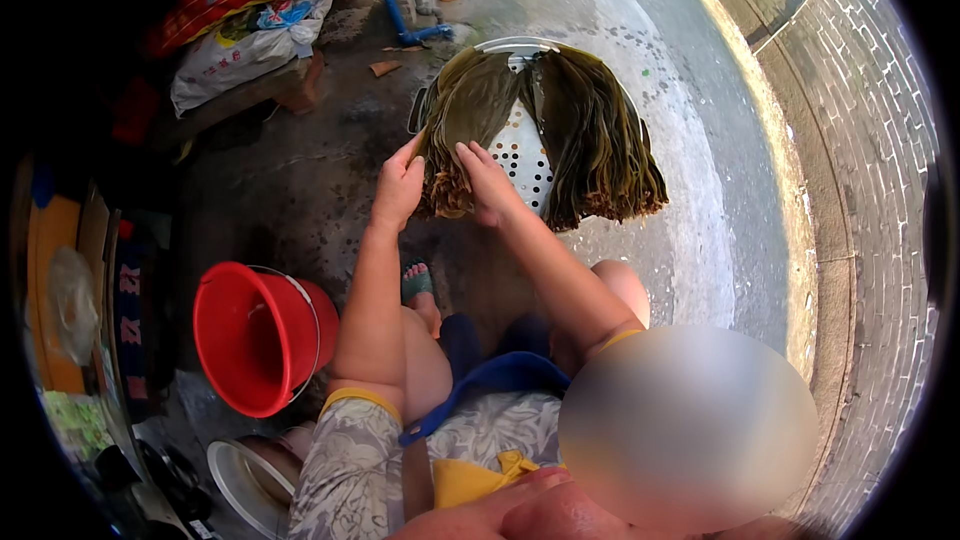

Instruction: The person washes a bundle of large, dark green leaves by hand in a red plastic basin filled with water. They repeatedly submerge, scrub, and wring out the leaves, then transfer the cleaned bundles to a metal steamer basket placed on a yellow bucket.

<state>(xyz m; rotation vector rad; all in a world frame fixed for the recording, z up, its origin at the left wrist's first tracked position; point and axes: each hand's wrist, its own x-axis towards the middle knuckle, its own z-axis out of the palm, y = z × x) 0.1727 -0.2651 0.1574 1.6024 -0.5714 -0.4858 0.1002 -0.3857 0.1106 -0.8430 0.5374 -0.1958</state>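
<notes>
Two bundles of long dark green-brown leaves lie side by side on a perforated metal tray [517, 161] with a raised rim. My left hand [400, 184] grips the outer left edge of the left leaf bundle [469, 101], thumb on top. Flat against the inner side of that bundle, near its frayed brown ends, rests my right hand [486, 180], fingers extended. The right leaf bundle [596, 127] fans outward untouched. Between the bundles the tray's holes show.
A red plastic bucket [281, 337] with a wire handle stands at the lower left, near a pale basin [244, 484]. Filled sacks [247, 45] lie on a low ledge at the upper left. Blue pipe [401, 19] runs beyond the tray. A brick wall [877, 165] is at the right.
</notes>
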